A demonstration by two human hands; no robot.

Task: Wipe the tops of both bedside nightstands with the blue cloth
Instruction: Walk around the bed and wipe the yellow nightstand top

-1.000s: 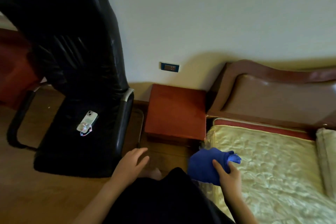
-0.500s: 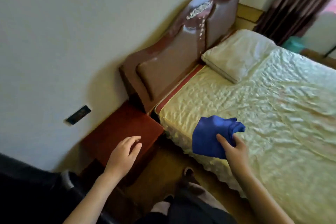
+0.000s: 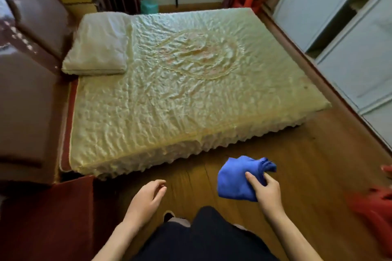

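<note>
View has swung from the nightstand [image 3: 46, 216], now beside the left hand [image 3: 146, 197], open and empty. Right hand [image 3: 265, 190] grips the blue cloth [image 3: 237, 178] above the floor [image 3: 318, 154]; likely heading to the second nightstand.

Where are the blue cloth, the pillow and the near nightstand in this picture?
blue cloth [image 3: 237, 180]: head view, on its flat folded face left of the gripping thumb.
pillow [image 3: 99, 48]: head view, middle of its top.
nightstand [image 3: 53, 210]: head view, on its red-brown top, lower left.
</note>
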